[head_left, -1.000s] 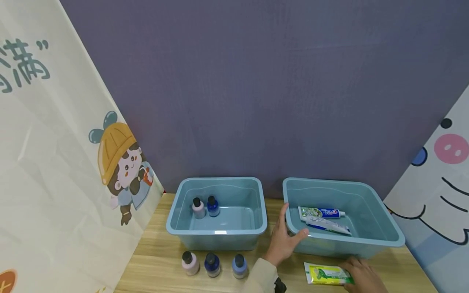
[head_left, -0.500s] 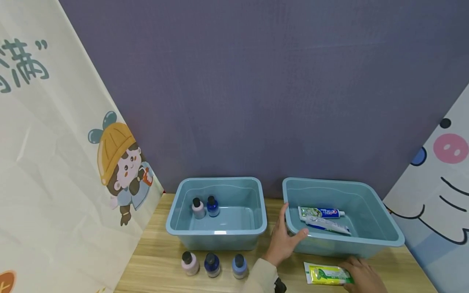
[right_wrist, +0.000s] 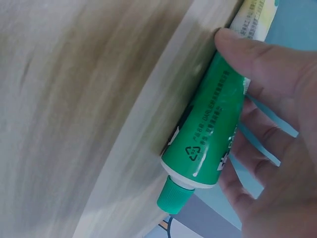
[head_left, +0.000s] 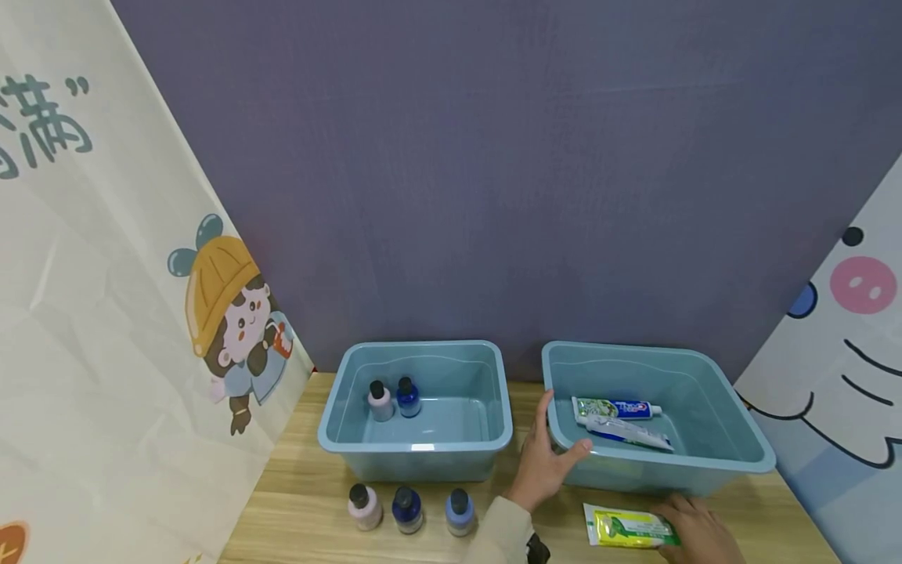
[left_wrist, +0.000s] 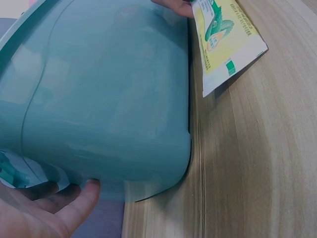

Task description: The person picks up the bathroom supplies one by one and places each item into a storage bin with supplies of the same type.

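Note:
My left hand (head_left: pixel 543 470) holds the near left corner of the right blue bin (head_left: pixel 669 466), thumb at the front rim and fingers along its end wall. In the left wrist view, its fingertips (left_wrist: pixel 91 186) touch the bin's smooth outside. In front of this bin, a yellow and green toothpaste tube (head_left: pixel 627 527) lies on the wooden table. My right hand (head_left: pixel 694 531) grips its cap end, with the thumb on one side and the fingers on the other. The green cap (right_wrist: pixel 174 195) shows in the right wrist view. Two more toothpaste tubes (head_left: pixel 613 409) lie inside the right bin.
A second blue bin (head_left: pixel 416 464) stands on the left, holding a pink bottle (head_left: pixel 381 403) and a dark blue bottle (head_left: pixel 409 399). Before it are a pink bottle (head_left: pixel 365 509), a navy bottle (head_left: pixel 407 513) and a light blue bottle (head_left: pixel 460 515). A grey-purple partition (head_left: pixel 451 172) rises behind.
Both hands keep their places on the bin and the toothpaste tube. Only the head view has shifted very slightly.

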### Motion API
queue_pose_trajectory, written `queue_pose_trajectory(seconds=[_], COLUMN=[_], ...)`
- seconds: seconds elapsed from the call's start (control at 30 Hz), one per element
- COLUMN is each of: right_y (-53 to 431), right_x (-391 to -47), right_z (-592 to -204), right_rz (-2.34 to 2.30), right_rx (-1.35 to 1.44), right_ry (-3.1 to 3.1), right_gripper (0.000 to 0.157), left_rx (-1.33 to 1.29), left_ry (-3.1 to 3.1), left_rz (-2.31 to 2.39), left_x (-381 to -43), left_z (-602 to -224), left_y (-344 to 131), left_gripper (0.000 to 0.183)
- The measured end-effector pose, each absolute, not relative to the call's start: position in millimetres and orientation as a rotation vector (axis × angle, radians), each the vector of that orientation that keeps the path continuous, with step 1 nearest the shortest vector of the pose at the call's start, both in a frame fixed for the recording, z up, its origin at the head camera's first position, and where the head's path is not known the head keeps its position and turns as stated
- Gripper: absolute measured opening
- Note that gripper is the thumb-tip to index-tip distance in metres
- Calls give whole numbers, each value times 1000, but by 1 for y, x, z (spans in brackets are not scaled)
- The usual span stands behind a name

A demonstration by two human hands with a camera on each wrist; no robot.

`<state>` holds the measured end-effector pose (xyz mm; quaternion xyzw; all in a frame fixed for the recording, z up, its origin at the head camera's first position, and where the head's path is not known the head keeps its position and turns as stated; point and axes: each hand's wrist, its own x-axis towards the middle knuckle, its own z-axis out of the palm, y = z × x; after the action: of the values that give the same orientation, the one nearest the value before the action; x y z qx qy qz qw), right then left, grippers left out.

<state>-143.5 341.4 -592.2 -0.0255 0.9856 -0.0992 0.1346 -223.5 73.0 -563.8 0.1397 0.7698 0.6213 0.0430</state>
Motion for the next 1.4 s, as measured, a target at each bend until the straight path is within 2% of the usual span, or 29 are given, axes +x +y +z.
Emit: queue_pose_trajectory(seconds=[1.4], right_y=[348], right_x=[-137], right_z=[-597], right_rz=[-284], right_rx=[-72], right_ry=[2911], right_gripper=[53], left_rx=[416], left_ry=[2355], left_rz=[1882], left_x=[-223], left_z=[-561], left_y=[71], left_gripper=[93])
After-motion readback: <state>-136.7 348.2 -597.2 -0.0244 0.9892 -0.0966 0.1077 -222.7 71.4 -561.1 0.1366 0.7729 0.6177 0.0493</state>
